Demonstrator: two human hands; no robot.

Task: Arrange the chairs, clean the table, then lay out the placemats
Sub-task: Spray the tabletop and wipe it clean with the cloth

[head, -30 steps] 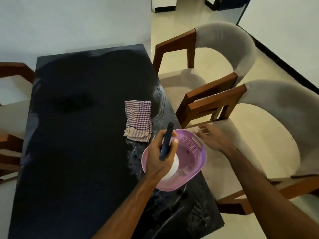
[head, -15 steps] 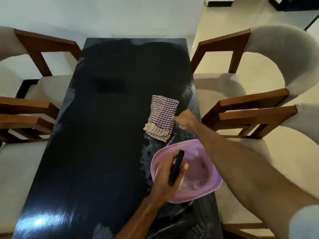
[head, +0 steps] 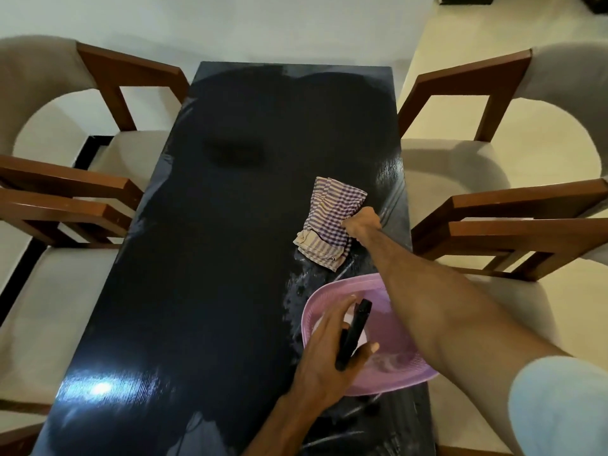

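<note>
I have my right hand [head: 361, 222] on the checked cloth [head: 330, 222] now, fingers curled into its near right edge and pinching the fabric; half a second ago that hand was only arriving at the cloth's corner, and a second ago it was back by the rim of the basket. The cloth lies folded on the black table [head: 210, 258], just beyond the basket and toward the table's right edge, in much the same spot as before.

My left hand [head: 329, 350] is over the pink basket [head: 388, 380], which sits at the near right corner of the table. A black spray bottle top [head: 353, 334] stands between my thumb and fingers. The fingers have loosened since the earlier frames, where they wrapped the bottle firmly; now they look spread around it, and I cannot tell whether they still hold it or have let go. The bottle's white body is mostly hidden behind my hand.

Wet streaks show on the table between the cloth and the basket.

Two chairs [head: 506, 205] stand along the right side of the table and two more [head: 65, 199] along the left, seats tucked toward it. My view has swung to centre on the table compared with a second ago.
</note>
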